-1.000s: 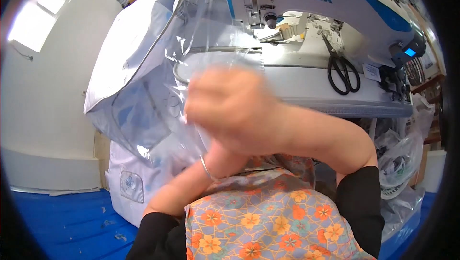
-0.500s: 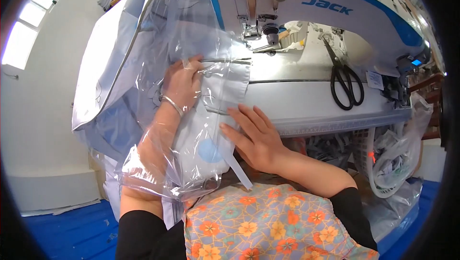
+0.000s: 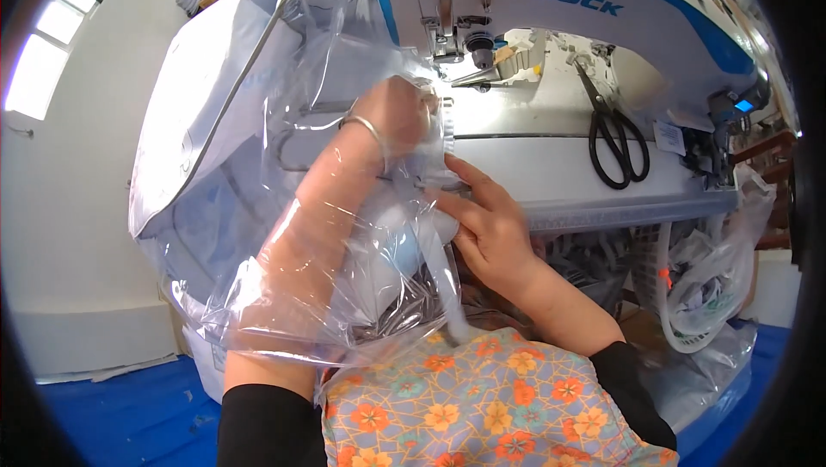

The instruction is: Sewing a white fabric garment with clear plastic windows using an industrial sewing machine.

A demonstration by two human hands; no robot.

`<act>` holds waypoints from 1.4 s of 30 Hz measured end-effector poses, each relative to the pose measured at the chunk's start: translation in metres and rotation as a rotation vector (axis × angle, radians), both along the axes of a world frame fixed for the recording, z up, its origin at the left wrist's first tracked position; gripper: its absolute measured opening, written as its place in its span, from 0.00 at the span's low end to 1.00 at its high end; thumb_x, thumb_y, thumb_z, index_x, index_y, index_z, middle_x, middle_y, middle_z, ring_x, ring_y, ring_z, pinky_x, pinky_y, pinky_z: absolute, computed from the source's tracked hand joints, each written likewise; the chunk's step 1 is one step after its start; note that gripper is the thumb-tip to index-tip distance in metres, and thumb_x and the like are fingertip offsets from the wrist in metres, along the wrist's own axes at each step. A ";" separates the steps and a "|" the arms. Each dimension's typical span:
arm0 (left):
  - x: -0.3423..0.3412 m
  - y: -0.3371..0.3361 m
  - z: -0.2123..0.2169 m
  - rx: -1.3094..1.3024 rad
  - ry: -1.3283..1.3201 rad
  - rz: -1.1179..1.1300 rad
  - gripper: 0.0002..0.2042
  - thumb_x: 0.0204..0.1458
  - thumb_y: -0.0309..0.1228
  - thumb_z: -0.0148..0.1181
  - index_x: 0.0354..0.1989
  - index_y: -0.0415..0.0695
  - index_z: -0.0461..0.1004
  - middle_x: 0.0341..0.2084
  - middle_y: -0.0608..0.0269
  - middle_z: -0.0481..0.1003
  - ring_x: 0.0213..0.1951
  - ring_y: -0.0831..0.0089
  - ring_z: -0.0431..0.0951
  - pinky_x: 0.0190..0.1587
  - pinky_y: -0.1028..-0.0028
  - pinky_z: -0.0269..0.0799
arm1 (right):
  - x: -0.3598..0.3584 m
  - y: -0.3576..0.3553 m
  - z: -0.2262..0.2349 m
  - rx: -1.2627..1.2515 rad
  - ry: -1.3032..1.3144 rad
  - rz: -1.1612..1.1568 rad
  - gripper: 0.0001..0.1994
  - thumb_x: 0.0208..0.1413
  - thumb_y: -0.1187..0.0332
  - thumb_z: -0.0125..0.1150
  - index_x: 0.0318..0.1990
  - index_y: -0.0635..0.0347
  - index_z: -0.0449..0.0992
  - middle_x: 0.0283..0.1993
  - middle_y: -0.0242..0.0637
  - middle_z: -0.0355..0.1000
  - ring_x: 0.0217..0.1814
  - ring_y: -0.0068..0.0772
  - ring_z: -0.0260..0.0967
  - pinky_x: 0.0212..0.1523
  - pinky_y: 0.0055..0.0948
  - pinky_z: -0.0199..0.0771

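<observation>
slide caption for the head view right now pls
Left hand under clear plastic, right hand at the edge of pale fabric, before a sewing machine, black-handled scissors nearby.

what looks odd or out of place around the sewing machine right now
The clear plastic sheet looks askew: it is crumpled and draped over the person's left forearm instead of lying flat. Nothing looks clearly spilled or damaged.

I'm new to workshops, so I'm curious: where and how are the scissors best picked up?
Best by the black handles, I'd say, from the near side: the scissors lie with these toward the person, while the blades point away, into the gap under the machine's arm.
</observation>
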State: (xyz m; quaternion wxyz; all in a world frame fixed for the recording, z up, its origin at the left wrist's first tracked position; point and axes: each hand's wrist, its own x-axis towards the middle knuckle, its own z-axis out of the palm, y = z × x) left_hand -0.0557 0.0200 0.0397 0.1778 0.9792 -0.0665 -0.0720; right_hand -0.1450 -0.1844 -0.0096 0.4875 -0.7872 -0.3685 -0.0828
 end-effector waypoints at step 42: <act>0.008 0.001 -0.043 -0.372 -0.365 0.137 0.06 0.49 0.31 0.61 0.29 0.41 0.76 0.27 0.48 0.78 0.30 0.50 0.78 0.35 0.61 0.72 | 0.059 0.015 0.003 -0.107 -0.365 -0.126 0.09 0.49 0.75 0.64 0.40 0.63 0.79 0.44 0.42 0.78 0.44 0.45 0.78 0.46 0.38 0.78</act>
